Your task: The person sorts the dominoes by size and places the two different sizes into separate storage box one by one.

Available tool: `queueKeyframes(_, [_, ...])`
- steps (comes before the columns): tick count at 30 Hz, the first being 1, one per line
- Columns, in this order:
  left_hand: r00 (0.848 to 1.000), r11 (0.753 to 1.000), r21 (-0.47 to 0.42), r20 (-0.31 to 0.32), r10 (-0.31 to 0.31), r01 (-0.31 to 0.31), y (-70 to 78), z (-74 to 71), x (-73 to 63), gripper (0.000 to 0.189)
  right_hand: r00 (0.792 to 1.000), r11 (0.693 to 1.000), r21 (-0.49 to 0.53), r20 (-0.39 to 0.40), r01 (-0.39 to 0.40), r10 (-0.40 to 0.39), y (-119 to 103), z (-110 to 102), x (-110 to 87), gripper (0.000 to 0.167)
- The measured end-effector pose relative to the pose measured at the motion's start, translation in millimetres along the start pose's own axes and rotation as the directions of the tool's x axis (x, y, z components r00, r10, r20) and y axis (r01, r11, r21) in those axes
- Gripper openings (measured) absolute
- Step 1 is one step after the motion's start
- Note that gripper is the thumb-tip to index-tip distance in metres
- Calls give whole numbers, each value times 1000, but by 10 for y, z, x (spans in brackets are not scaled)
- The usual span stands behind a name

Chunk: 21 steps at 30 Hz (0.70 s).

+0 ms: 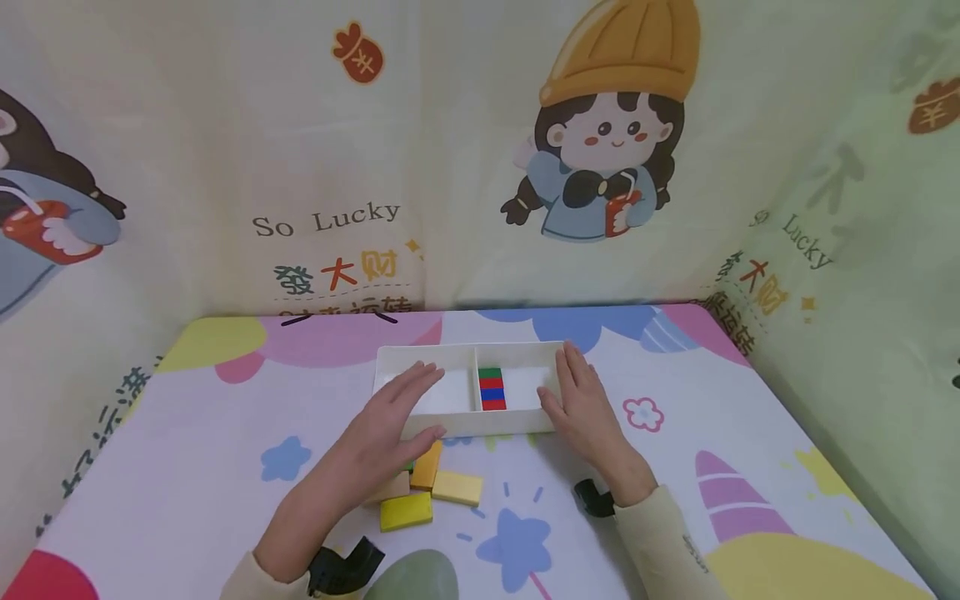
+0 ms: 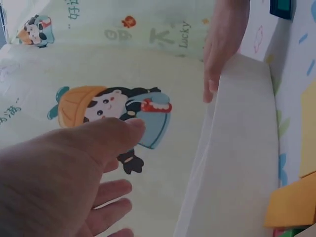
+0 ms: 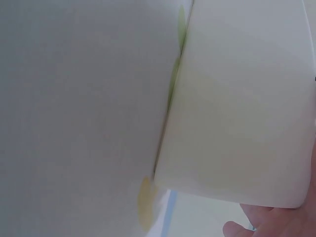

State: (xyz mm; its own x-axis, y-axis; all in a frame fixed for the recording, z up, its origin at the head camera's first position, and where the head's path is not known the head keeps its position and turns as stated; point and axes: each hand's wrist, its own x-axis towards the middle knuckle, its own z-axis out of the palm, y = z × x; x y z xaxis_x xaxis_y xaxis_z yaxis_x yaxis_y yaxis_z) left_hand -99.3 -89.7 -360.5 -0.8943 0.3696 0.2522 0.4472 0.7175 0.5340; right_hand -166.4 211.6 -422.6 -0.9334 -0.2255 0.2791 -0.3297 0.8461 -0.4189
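A white two-compartment box (image 1: 517, 422) stands on the table between my hands. Inside its right compartment, a row of green, red and blue blocks (image 1: 491, 389) lies against the divider; the left compartment is partly hidden by my left hand. That hand (image 1: 378, 442) spreads over the box's front left corner, fingers straight and thumb apart, holding nothing. My right hand (image 1: 585, 412) is at the right end, fingers extended along the end wall and thumb over the front part. In the right wrist view the box wall (image 3: 237, 108) fills much of the picture, fingers just past its end.
In front of the box, partly under my left hand, lie loose wooden blocks: a yellow one (image 1: 406, 512), an orange one (image 1: 427, 467), a pale yellow one (image 1: 458, 489) and others half hidden. A printed cloth covers the table; a patterned curtain (image 1: 465, 150) hangs behind it.
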Motion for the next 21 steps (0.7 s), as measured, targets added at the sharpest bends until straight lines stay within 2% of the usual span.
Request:
queueKeyframes(3, [998,997,-48,20,62,-61,-1,7,-64,62,1000,1000,-4,8,-3,3,-20,21,9,73])
queueKeyframes(6, [988,983,-133,71,136,-126,-8,17,-80,50,1000,1000,-4,-1,-3,3,-30,19,13,72])
queueKeyframes(10, [967,970,-221,208,144,-97,-47,67,-61,40,1000,1000,-2,0,-4,4,-37,13,4,72])
queueKeyframes(13, [946,978,-189,294,139,-85,-85,131,-31,35,1000,1000,-10,-4,-6,6,-52,-6,2,72])
queueKeyframes(18, [924,980,-100,326,197,-174,-136,242,1,30,1000,1000,-5,1,-16,16,-64,-20,18,72])
queueKeyframes(21, [913,979,-104,356,201,-175,-156,283,6,33,1000,1000,-6,11,-16,16,-70,-17,21,73])
